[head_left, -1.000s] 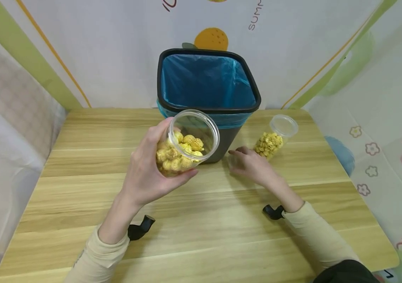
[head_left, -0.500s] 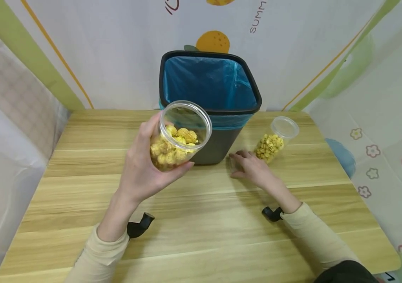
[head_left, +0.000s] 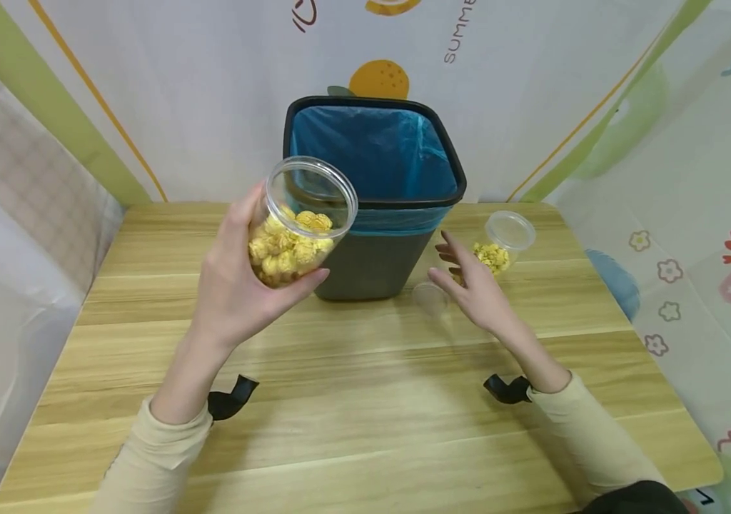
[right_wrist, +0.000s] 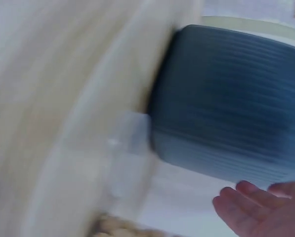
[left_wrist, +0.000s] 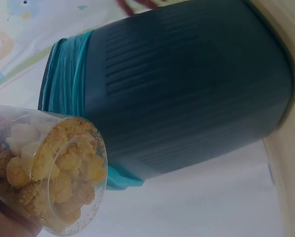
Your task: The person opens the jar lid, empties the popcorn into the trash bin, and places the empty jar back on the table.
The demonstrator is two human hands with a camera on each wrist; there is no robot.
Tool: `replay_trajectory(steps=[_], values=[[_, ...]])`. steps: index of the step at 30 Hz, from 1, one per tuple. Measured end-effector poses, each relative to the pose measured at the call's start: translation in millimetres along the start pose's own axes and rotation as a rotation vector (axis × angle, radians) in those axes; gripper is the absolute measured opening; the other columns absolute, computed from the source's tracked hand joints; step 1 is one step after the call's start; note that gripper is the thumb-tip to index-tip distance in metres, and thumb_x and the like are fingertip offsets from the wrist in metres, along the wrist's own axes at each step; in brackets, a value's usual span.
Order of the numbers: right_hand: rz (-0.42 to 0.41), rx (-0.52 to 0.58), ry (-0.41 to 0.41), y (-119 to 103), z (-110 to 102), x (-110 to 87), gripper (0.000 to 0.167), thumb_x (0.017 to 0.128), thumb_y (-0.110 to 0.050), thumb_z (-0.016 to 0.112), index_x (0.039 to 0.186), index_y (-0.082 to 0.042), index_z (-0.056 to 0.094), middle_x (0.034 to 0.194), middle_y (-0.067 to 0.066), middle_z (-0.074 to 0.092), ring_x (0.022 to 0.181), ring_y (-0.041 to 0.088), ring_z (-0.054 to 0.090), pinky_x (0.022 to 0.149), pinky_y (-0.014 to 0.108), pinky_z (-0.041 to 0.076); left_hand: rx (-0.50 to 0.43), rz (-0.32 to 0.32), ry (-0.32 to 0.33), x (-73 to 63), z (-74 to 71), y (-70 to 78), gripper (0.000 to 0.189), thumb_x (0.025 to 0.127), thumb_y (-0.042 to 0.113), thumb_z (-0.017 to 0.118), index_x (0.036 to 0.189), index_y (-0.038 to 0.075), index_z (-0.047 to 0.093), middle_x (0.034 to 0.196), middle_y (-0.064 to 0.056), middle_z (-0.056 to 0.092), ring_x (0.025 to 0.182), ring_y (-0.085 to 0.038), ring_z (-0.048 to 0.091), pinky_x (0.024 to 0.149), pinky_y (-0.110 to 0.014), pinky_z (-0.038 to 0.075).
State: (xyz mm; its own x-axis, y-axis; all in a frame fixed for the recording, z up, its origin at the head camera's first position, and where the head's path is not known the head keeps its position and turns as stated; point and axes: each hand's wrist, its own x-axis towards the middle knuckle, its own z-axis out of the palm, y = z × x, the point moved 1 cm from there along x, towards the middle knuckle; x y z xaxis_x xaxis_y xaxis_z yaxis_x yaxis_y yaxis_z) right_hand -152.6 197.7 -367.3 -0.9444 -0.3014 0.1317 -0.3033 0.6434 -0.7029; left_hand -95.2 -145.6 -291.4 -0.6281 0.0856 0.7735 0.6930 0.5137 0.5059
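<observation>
In the head view my left hand point(head_left: 230, 285) grips a clear plastic jar point(head_left: 275, 268) of yellow popcorn, held above the table in front of the bin with its uncovered mouth tilted up. The left wrist view shows the jar's base point(left_wrist: 73, 177) with popcorn pressed against it. My right hand point(head_left: 477, 289) hovers with fingers extended and thumb apart, holding nothing. Just left of it, a clear round lid point(head_left: 431, 300) lies on the table. Behind that hand is a second clear jar point(head_left: 494, 255) of popcorn, partly hidden; whether it is capped I cannot tell.
A dark grey bin point(head_left: 365, 264) with a blue liner point(head_left: 372, 157) stands at the table's back edge. Wood-grain table point(head_left: 340, 428) extends in front of it. Printed curtains point(head_left: 211, 107) hang behind and on both sides.
My right hand has let go of the lid and risen off the table, its fingers spreading. My left hand has moved left and up with the popcorn jar.
</observation>
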Motion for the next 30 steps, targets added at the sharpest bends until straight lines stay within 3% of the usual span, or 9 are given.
replay_trajectory(steps=[7,15,22,26,30], values=[[-0.086,0.128,0.168,-27.0,-27.0,0.8,0.063,0.111,-0.043,0.039,0.165,-0.018,0.021,0.157,0.019,0.045,0.145,0.038,0.047,0.118,0.059,0.039,0.098,-0.055,0.008,10.5,-12.5,-2.7,0.1,0.068,0.031,0.092,0.151,0.013,0.04,0.143,-0.016,0.06,0.129,-0.033,0.059,0.106,-0.054,0.051],[-0.098,0.2,0.253,-55.6,-51.8,18.9,0.059,0.111,-0.041,0.036,0.164,-0.016,0.027,0.157,0.016,0.046,0.144,0.034,0.05,0.115,0.054,0.044,0.213,-0.117,-0.061,33.7,-28.3,-4.2,0.102,0.07,0.03,0.093,0.155,0.02,0.038,0.131,-0.016,0.064,0.118,-0.034,0.062,0.092,-0.06,0.05],[-0.019,0.189,0.253,-68.5,-59.7,38.4,0.061,0.107,-0.05,0.044,0.162,-0.03,0.029,0.162,0.005,0.044,0.143,0.023,0.051,0.115,0.047,0.046,0.253,-0.167,-0.165,60.5,-37.2,-8.8,0.1,0.076,0.036,0.088,0.158,0.029,0.032,0.133,-0.015,0.061,0.116,-0.032,0.058,0.091,-0.058,0.047],[0.001,0.211,0.242,-71.0,-61.5,48.0,0.064,0.105,-0.05,0.05,0.162,-0.03,0.031,0.162,0.006,0.044,0.145,0.023,0.05,0.116,0.047,0.045,0.293,-0.144,-0.207,72.1,-40.8,-10.4,0.1,0.077,0.037,0.088,0.159,0.027,0.031,0.133,-0.017,0.059,0.115,-0.034,0.058,0.093,-0.06,0.047],[0.015,0.251,0.222,-70.5,-63.7,56.7,0.066,0.103,-0.048,0.054,0.162,-0.027,0.032,0.162,0.009,0.043,0.146,0.025,0.049,0.115,0.048,0.045,0.331,-0.171,-0.259,84.5,-42.0,-10.1,0.101,0.078,0.041,0.086,0.16,0.028,0.029,0.138,-0.015,0.057,0.118,-0.033,0.057,0.096,-0.061,0.047]])
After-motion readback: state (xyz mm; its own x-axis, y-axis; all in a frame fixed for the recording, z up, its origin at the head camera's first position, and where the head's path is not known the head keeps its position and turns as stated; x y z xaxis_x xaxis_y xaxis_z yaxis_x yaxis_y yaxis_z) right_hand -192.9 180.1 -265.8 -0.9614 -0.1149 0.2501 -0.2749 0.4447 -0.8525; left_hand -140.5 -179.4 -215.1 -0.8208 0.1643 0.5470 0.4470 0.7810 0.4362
